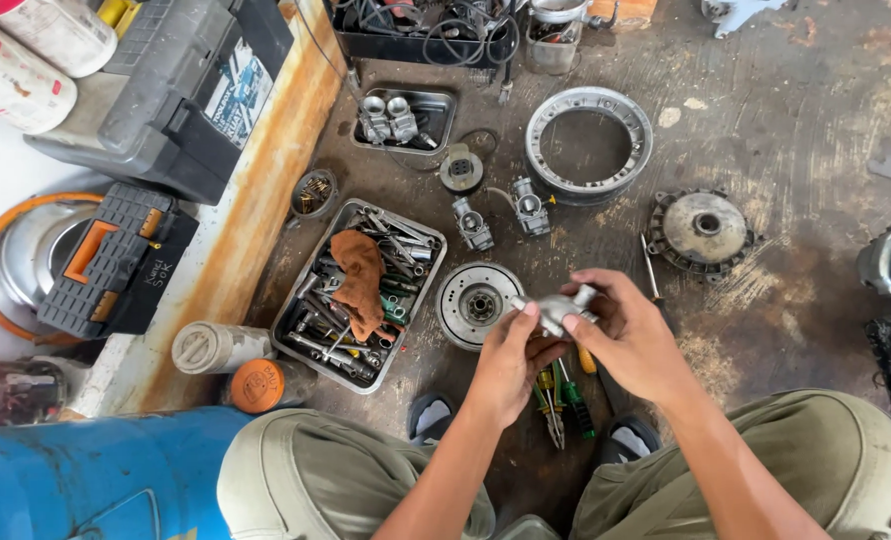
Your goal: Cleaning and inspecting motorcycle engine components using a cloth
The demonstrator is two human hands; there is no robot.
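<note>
My left hand (511, 362) and my right hand (628, 335) together grip a small grey metal engine part (558, 309) above the stained floor. The left thumb and fingers pinch its left end; the right fingers wrap its right side. Just left of the hands lies a round metal clutch disc (474, 302). Under the hands lie pliers and screwdrivers with green and yellow handles (564, 400).
A metal tray of wrenches (311, 280) with a brown rag (360, 282) sits to the left. Two carburetors (502, 215), a metal ring (589, 143), a round hub (704, 231), a small pan with parts (404, 118), toolboxes (171, 90), cans and a blue drum (96, 475) surround me.
</note>
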